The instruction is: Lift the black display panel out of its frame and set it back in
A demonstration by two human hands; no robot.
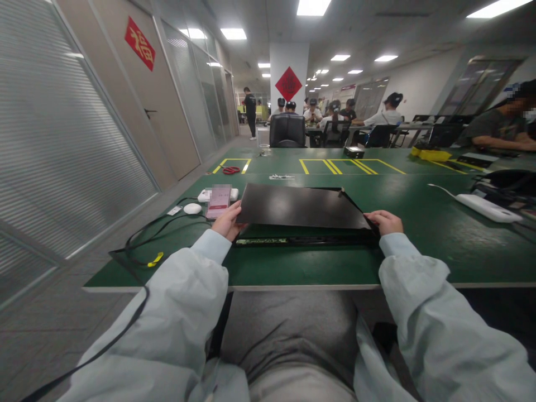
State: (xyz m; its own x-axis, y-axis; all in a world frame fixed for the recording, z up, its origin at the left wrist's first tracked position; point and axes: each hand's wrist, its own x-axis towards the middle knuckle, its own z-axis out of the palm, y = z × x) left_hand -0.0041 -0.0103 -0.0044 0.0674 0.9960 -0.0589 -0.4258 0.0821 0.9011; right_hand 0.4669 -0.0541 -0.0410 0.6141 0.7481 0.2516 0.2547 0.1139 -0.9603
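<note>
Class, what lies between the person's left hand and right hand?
In the head view, a dark flat panel spans from the left hand to the right hand.

Muted light was shed by ceiling lamps point(314, 7); the black panel point(299, 205) was marked by glare; edges were stretched.

From afar, I saw an open-plan office: glass partitions point(180, 72) left of the grip, a black desk chair point(287, 131) beyond.

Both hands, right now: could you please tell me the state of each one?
Left hand: closed, holding the dark panel by its left edge.
Right hand: closed, holding it near the right front corner.
</note>
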